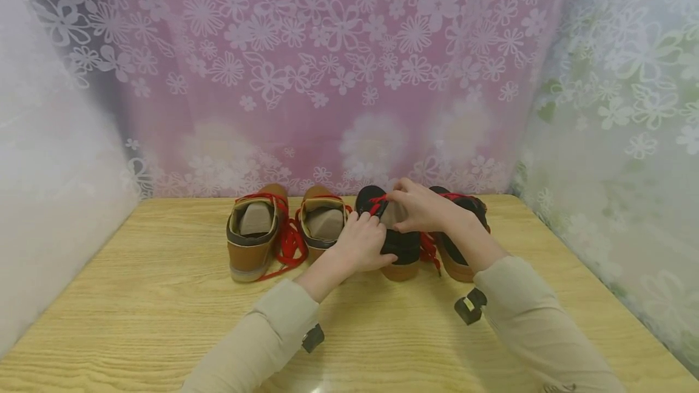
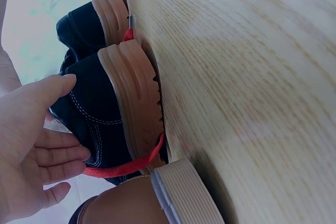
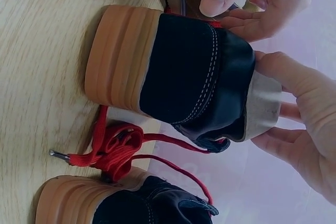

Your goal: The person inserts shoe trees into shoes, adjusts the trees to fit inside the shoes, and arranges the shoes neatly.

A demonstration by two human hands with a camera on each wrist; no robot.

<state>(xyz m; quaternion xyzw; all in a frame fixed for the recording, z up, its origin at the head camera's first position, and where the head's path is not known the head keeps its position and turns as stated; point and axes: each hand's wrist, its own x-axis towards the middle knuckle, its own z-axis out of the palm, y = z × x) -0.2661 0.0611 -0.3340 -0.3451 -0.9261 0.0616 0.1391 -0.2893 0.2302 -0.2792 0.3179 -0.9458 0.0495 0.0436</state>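
We look over a table (image 1: 164, 332) with yellowish wood grain, closed in behind by a pink curtain (image 1: 338, 29) with white flowers, on the right by a pale floral curtain (image 1: 628, 132) and on the left by a whitish sheet (image 1: 49, 168). Along its far edge we see two brown shoes (image 1: 248, 256), then the nearer black shoe (image 1: 401, 253) and another black shoe (image 1: 455, 253). The right hand (image 1: 423, 208) grasps a beige insert (image 3: 262, 106) protruding from the nearer black shoe; the left hand (image 1: 360, 241), fingers loosely extended, touches that shoe's heel.
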